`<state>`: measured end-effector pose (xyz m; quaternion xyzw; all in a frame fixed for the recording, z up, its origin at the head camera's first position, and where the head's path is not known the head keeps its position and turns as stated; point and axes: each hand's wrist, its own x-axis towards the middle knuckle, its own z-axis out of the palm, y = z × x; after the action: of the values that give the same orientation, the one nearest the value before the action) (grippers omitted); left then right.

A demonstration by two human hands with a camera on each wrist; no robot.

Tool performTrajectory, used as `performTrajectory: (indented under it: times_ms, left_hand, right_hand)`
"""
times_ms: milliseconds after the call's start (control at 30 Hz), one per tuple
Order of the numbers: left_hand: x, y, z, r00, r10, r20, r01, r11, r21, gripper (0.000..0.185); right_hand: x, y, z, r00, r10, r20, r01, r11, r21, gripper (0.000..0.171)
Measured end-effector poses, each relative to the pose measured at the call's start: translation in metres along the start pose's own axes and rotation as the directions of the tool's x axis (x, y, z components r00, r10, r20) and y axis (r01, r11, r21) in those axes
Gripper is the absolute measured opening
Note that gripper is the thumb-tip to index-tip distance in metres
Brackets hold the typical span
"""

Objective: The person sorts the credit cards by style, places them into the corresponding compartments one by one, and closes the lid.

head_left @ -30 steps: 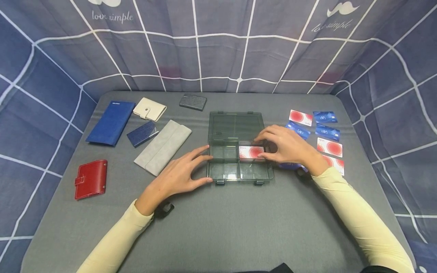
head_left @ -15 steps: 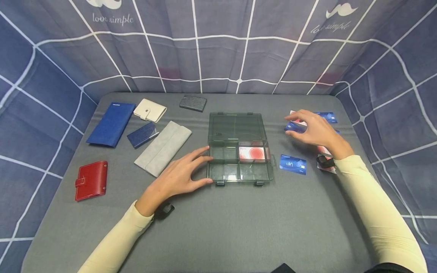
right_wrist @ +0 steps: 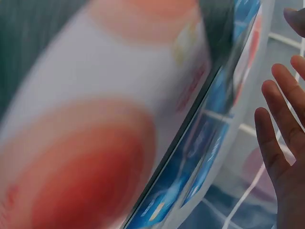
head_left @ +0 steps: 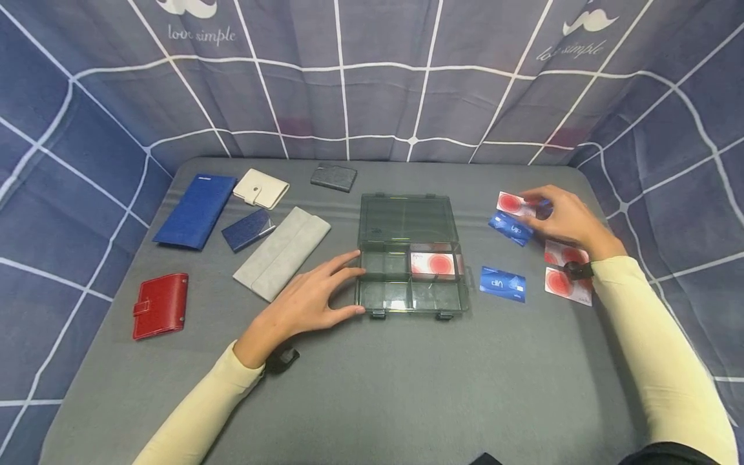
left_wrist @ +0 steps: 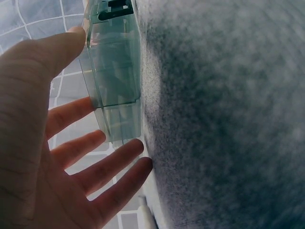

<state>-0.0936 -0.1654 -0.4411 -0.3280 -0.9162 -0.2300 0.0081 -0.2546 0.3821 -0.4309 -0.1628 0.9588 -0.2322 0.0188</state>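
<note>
While one box (head_left: pixel 405 219) gapes, one card (head_left: pixel 433 264) shows inside.

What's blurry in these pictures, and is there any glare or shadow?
Head view: mostly clear, with bright glare in the green translucent divided box and a soft shadow beside the right sleeve; left wrist view: the grey tablecloth is blurred; right wrist view: a red-and-white card looms close and smeared, likely too near to focus.
</note>
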Motion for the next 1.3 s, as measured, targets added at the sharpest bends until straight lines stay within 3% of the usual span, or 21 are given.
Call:
performTrajectory:
  times_ms: [500, 1300]
  left_hand:
    - [0.0, 0.0, 0.002, 1.0, 0.004, -0.007, -0.004, 1.0, 0.001, 0.071]
    - [-0.001, -0.003, 0.001, 1.0, 0.02, -0.012, -0.02, 1.0, 0.008, 0.071]
  right_hand:
    - [0.014, 0.028, -0.005, 1.0, -0.007, 0.02, 0.008, 0.998, -0.054, 0.061]
    - [0.015, 0.024, -0.009, 0.999, 0.013, 0.052, -0.006, 0.991, -0.135, 0.061]
